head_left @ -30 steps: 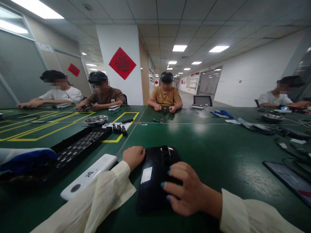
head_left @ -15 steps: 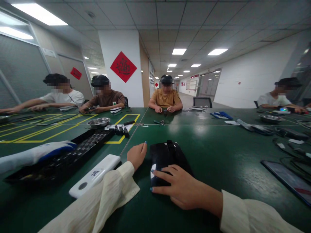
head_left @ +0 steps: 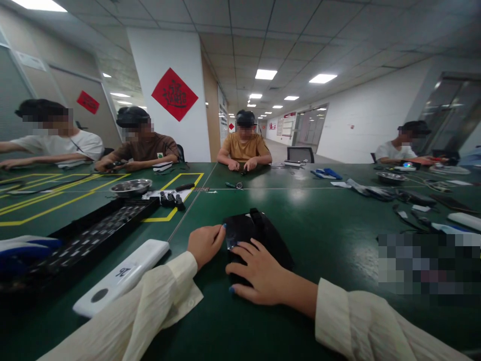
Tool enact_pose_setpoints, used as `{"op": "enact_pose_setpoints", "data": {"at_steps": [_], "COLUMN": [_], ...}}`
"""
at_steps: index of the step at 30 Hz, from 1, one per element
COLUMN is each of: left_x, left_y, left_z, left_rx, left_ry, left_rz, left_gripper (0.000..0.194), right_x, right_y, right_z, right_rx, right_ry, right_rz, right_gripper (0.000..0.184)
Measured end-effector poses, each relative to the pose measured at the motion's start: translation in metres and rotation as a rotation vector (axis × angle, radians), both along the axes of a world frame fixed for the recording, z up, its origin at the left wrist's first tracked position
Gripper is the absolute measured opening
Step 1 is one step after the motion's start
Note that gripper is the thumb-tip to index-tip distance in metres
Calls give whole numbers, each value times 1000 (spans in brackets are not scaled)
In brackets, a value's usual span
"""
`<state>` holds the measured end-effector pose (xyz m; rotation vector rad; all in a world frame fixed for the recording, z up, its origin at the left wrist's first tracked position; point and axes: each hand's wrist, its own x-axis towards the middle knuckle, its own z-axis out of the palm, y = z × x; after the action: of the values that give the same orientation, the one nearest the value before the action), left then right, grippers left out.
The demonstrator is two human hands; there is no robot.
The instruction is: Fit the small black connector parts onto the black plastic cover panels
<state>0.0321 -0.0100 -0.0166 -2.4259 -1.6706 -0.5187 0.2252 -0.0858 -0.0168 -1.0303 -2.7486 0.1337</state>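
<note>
On the green table in front of me lies a glossy black curved piece [head_left: 237, 228] with a short dark strap [head_left: 257, 220] at its far end; I cannot tell its exact kind. My right hand [head_left: 259, 273] rests on its near part, fingers spread and palm down, hiding much of it. My left hand [head_left: 205, 245] is closed in a pinch, its fingertips at the piece's far left corner. What they pinch, if anything, is too small to make out. Left of that forearm is a white power-bank-like device [head_left: 128, 276] with a dark round spot and a handwritten mark.
A long black tray [head_left: 101, 235] with small pieces and a blue-and-white glove [head_left: 26, 253] are on the left. Beyond are a metal bowl [head_left: 131, 187] and black parts [head_left: 173, 199]. Cables and gloves [head_left: 366, 191] lie at right. Several people sit around the table.
My left fingertips have come to the black piece's corner from just beside it. My right hand has shifted slightly, covering the white patch's place. The view has turned to the right.
</note>
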Motion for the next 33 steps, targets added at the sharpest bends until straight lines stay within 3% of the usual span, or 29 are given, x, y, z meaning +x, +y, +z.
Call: {"op": "enact_pose_setpoints", "data": {"at_steps": [8,13,18,23,28,33], "left_x": [-2,-3,-3,-3,-3,-3], "left_y": [3,5,4,3,3,2], "left_z": [-3,-5,-5,-5,-6,-5], "left_rx": [-8,-30,-49,-52,-70,-91], "left_ry": [21,37,48,53,64,65], "left_rz": [-21,-35,-17,-35,-41,-42], "left_gripper": [48,49,49,49,50,50], "right_x": [3,18,53,100,136,168], "right_y": [8,27,61,91,103,111], "right_z": [-11,-22,-26,-29,-30,-34], "right_rx": [-31,-7,33,-27,-102,-94], "right_ry": [6,-31,-42,-93,-138,-156], "right_rz": [-332,-536,-672,-831,-1050,-1089], "right_gripper": [35,37,42,55,52,53]}}
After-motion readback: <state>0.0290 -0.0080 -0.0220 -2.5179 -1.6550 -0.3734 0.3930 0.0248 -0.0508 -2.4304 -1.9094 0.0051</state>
